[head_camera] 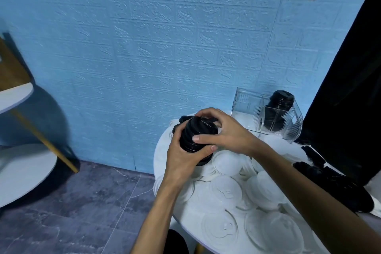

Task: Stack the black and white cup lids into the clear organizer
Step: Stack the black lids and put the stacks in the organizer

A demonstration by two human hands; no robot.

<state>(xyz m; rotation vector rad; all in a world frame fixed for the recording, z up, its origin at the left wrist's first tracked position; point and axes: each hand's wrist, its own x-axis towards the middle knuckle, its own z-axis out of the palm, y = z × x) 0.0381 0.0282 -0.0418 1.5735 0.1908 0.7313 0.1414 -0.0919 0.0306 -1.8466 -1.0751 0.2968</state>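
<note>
My left hand (181,159) grips a stack of black cup lids (195,136) from below, above the far left part of the round white table (165,146). My right hand (224,130) holds the top of the same stack, fingers curled over its upper lid. Several white lids (226,192) lie scattered and piled across the table. The clear organizer (247,113) stands at the back by the wall; its right compartment holds a stack of black lids (278,107), and its left compartment shows no lids.
More black lids (329,183) lie at the table's right side, beside a black curtain (350,68). A blue brick-pattern wall runs behind. Another white two-tier table (18,163) stands at the left over a grey tiled floor.
</note>
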